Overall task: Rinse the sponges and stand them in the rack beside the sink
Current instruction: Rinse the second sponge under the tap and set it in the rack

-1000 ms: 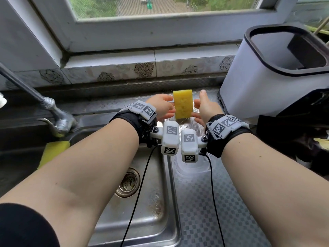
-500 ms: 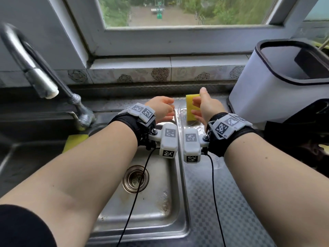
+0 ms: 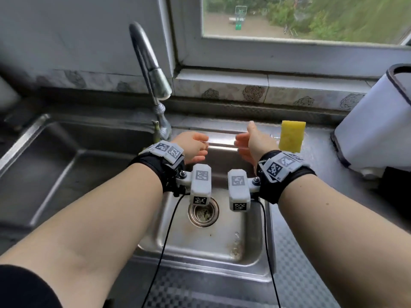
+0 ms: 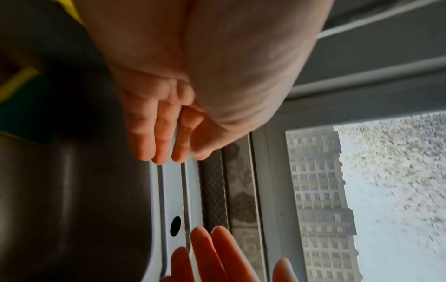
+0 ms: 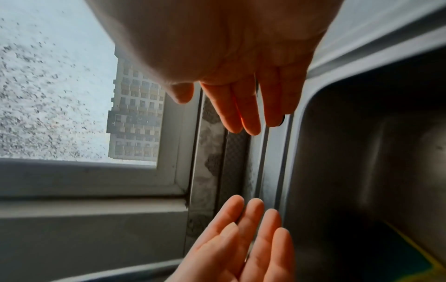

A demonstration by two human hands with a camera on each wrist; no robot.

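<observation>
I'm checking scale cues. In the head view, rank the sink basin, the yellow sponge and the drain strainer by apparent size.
1. Sink basin, by far the largest.
2. Yellow sponge, standing upright beyond the right hand.
3. Drain strainer.
The sponge and strainer look close in size, so their order is unsure.

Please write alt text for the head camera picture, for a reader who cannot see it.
Two empty hands, left and right, are held open over a steel sink, palms facing each other. A yellow sponge stands upright to the right of the sink. A faucet arches at the back, below a window.

A yellow sponge stands upright on the counter beside the sink.
</observation>
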